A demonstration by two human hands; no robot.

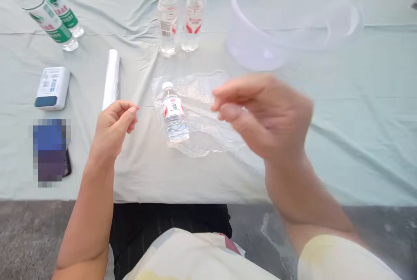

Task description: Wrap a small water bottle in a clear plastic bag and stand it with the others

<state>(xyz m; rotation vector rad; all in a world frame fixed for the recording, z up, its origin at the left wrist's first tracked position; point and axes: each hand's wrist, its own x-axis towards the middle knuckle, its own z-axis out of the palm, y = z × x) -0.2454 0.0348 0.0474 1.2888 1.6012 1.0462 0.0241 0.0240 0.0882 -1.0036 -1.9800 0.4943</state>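
Note:
A small water bottle (173,117) with a white cap and a red-and-white label lies on a crumpled sheet of clear plastic film (208,134). My left hand (114,126) is to the left of the bottle, by the near end of a white roll (111,74); its thumb presses against curled fingers. My right hand (263,115), slightly blurred, hovers over the right side of the film, thumb and fingertips drawn together in a pinch. Whether either pinch contains a bit of thin film cannot be made out. Neither hand touches the bottle.
Two film-wrapped bottles (194,24) stand at the back, left of a large translucent tub (250,47). Two green-labelled bottles (54,28) stand at far left. Nearer are a white box-shaped device (54,87) and a phone (67,163), partly blurred out. The cloth-covered table (195,184) ends before me.

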